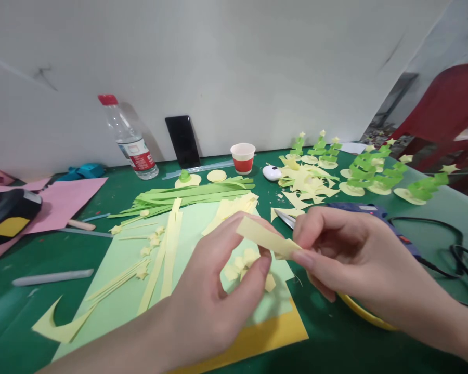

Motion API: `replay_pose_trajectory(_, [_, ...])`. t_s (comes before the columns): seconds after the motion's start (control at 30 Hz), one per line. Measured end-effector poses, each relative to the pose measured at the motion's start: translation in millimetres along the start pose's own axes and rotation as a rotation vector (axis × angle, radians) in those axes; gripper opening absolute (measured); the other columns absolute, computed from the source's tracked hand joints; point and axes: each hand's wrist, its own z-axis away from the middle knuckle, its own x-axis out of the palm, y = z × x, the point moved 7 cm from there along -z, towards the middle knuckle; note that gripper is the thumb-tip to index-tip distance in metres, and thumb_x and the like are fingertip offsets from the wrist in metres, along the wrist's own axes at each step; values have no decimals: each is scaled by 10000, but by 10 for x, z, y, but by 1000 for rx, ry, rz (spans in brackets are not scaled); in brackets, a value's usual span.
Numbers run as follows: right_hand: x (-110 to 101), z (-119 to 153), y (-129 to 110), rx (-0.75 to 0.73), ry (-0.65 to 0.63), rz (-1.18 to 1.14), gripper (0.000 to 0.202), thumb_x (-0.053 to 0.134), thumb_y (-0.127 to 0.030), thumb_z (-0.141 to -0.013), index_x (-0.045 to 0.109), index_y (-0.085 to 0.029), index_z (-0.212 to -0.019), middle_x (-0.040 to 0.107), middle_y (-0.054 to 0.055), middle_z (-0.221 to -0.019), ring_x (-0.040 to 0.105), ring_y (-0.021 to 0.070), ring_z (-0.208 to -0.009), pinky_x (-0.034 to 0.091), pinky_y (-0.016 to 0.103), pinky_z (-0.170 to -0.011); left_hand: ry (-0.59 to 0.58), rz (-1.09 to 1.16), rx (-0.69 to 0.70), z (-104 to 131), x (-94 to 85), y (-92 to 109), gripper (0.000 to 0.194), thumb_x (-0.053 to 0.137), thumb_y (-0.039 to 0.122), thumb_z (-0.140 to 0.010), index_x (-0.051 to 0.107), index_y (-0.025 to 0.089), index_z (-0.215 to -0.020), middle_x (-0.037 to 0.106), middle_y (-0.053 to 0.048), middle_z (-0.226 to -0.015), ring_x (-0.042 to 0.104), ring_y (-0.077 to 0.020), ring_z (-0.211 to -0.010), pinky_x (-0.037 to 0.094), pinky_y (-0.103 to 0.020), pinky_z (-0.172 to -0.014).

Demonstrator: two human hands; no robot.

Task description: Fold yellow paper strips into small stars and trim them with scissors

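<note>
A short pale yellow paper strip is pinched at its right end between the thumb and fingers of my right hand. My left hand curls beside the strip, its thumb near the fingers; whether the fingertips grip part of the strip is hidden. Below the hands, small folded yellow paper pieces lie on a light green sheet. Long yellow strips and small paper stars on thin stems rest to the left. Scissors lie partly under my right hand.
Green paper strips lie behind the sheet. Along the back stand a bottle, a phone and a paper cup. Green spiral paper trees and yellow scraps are at the right, near a black cable. A tape measure sits left.
</note>
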Motion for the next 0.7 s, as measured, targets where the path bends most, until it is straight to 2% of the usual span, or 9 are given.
replay_pose_trajectory(0.1, [6, 41, -43, -53, 27, 81, 205, 671, -98, -654, 519, -184, -546, 528, -45, -509, 412, 38, -386, 316, 139, -341, 69, 48, -9, -4, -30, -5, 81, 602, 136, -813, 576, 213, -806, 563, 24, -781, 552, -133, -751, 468, -224, -684])
replay_pose_trajectory(0.2, [44, 60, -18, -26, -2, 123, 230, 664, -158, -678, 484, -193, -538, 502, -39, -490, 403, 53, -390, 306, 162, -338, 125, 96, 1, -15, -63, 6, 120, 695, 147, -768, 597, 215, -762, 590, 40, -742, 564, -120, -723, 467, -212, -667])
replay_pose_trajectory(0.37, [52, 24, 41, 28, -33, 200, 278, 693, -396, -744, 560, -190, -613, 526, -18, -521, 498, 99, -439, 380, 200, -367, 150, 130, 0, -28, -98, -4, 133, 716, 120, -756, 645, 217, -700, 657, 41, -700, 605, -127, -699, 504, -227, -682])
replay_pose_trajectory(0.53, [22, -20, 83, 91, -79, 163, 320, 640, -474, -789, 599, -178, -674, 526, -22, -537, 514, 102, -449, 396, 204, -382, 167, 107, 0, -42, -141, -22, 185, 707, 79, -748, 665, 242, -672, 677, 67, -684, 611, -109, -665, 532, -213, -704])
replay_pose_trajectory(0.6, [26, -22, 112, 145, -112, 108, 329, 620, -471, -806, 591, -174, -668, 513, -30, -533, 497, 93, -436, 387, 199, -379, 202, 27, 77, -33, -199, 26, 189, 698, 87, -756, 673, 261, -688, 683, 68, -712, 611, -110, -657, 533, -237, -763])
replay_pose_trajectory(0.7, [84, -6, 177, 248, -208, -3, 334, 595, -447, -830, 563, -169, -647, 477, -51, -517, 441, 65, -404, 361, 180, -375, 211, -249, 292, 32, -249, 177, 216, 653, 90, -779, 686, 296, -725, 689, 57, -730, 635, -132, -642, 465, -354, -954])
